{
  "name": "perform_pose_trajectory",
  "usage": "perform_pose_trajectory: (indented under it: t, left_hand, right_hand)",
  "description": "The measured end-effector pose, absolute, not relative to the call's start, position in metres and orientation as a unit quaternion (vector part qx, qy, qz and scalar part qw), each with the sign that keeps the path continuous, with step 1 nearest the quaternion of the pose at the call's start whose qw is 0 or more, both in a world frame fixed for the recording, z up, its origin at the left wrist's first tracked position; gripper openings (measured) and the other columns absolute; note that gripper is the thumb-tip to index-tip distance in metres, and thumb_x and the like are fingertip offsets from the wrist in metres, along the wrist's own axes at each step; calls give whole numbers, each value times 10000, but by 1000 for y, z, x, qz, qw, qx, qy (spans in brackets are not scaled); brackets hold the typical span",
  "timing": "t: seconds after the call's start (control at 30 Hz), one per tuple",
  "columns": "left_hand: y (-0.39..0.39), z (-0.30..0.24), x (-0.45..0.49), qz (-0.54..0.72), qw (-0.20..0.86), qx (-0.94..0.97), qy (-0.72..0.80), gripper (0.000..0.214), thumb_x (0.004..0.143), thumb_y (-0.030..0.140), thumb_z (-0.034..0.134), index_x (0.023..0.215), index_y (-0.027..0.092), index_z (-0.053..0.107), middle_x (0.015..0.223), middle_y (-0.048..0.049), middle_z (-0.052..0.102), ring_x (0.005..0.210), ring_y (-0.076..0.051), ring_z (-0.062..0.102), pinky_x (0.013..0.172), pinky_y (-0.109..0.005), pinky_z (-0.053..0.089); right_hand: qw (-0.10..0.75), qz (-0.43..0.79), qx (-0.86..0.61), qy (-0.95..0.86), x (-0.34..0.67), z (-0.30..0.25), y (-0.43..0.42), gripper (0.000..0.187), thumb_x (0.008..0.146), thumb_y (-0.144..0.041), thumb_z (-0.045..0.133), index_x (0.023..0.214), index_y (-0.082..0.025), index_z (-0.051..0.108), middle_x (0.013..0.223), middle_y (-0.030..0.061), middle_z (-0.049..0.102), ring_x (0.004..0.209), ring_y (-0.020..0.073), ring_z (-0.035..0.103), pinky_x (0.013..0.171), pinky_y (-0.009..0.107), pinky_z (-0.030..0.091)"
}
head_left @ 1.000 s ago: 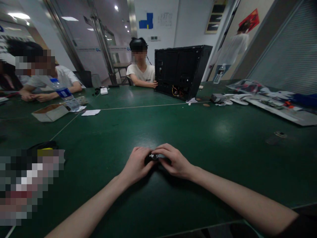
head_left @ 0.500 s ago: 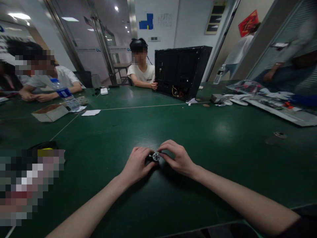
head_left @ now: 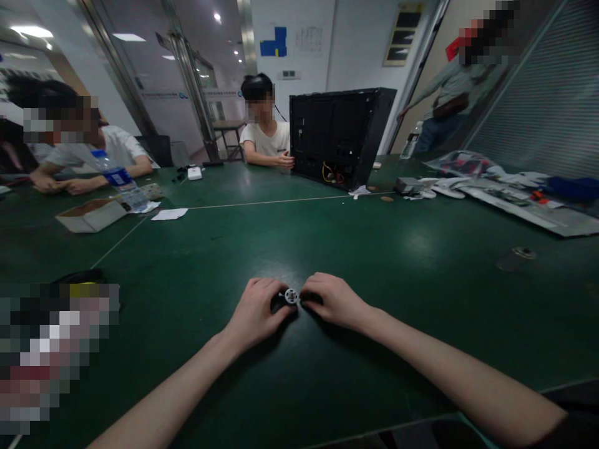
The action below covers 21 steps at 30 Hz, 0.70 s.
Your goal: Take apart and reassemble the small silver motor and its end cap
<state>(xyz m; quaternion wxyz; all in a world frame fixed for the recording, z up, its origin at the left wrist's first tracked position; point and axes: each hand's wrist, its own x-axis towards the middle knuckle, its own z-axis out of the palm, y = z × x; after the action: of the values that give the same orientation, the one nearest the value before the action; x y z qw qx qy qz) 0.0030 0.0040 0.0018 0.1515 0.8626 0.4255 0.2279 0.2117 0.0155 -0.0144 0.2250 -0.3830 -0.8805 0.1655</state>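
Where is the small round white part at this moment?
In the head view, low and central: the small round white part is held between the left hand and the right hand, at the near side of the green table.

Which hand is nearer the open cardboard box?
Left. The left hand sits right of the cardboard box, closer to the camera; the right hand lies farther right, past the small round part both grip.

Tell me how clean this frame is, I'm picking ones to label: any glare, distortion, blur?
Head view: wide-angle bends door frames near the edges; ceiling lights leave a soft sheen on the table; the part held between left hand and right hand is small, dim, its detail lost; a lower-left patch is pixelated.
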Motion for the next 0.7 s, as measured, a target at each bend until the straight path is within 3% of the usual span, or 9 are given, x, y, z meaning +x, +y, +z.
perform_pose_trajectory:
  t: [0.53,0.7]
  left_hand:
    - [4,2,4,230,158,863,422,157,796,264,624,933,198,586,917,-32,655,894,-222,588,855,-388,384]
    - [4,1,6,222,156,864,423,171,799,273,621,948,199,580,924,-43,648,894,-231,582,854,-398,387]
  right_hand:
    - [220,178,-383,-879,211,-12,14,134,809,-162,570,929,-165,629,886,65,622,865,173,546,793,311,415]
    - [218,175,-389,-878,214,-8,13,228,768,-201,611,994,-168,610,937,75,625,887,191,550,805,331,418]
